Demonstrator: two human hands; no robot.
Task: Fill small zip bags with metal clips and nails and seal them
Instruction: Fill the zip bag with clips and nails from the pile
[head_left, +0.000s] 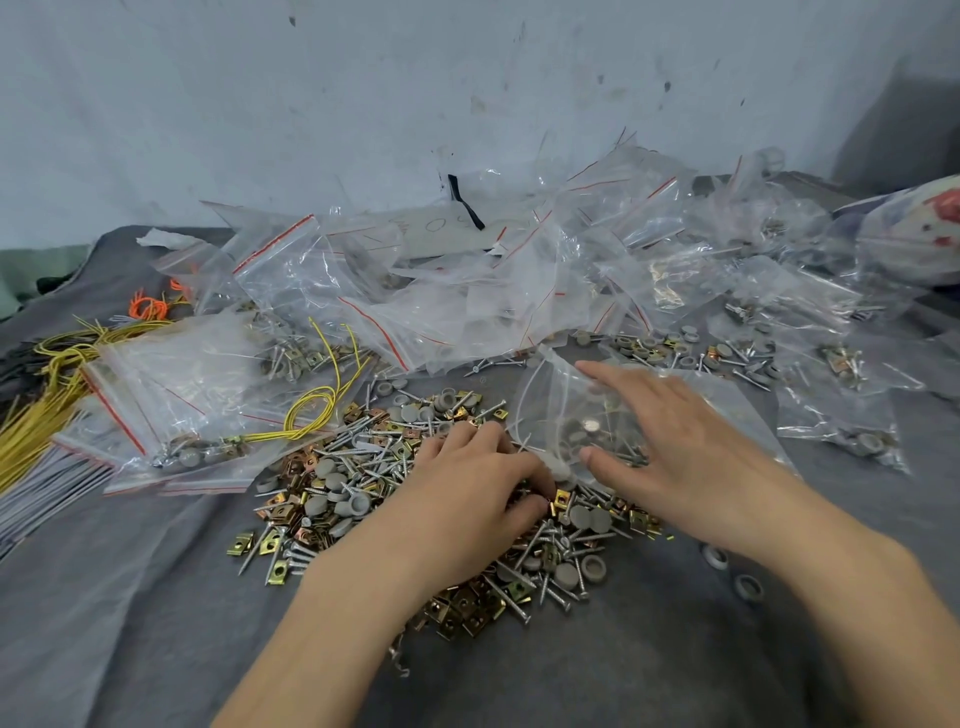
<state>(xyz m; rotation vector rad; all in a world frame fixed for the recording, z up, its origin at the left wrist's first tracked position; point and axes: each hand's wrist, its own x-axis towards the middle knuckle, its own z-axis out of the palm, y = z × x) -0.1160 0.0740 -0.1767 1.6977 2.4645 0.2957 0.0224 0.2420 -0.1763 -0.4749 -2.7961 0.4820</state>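
Head view: filling step, zip bag (550, 410) seemingly unsealed.
Your left hand (478, 483) curls into the clips and nails (337, 488), grasp unclear; your flat right hand (670, 441) pins the zip bag beside them. Next: feed its mouth.

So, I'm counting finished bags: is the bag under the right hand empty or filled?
Partly filled: grey caps and nails show through the clear bag under the right hand.

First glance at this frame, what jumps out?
The pile of clips, nails and grey caps at centre on the grey cloth, with the left hand curled into it. Just right, the right hand lies spread on a clear zip bag. A drift of zip bags fills the back; yellow wire lies at left.
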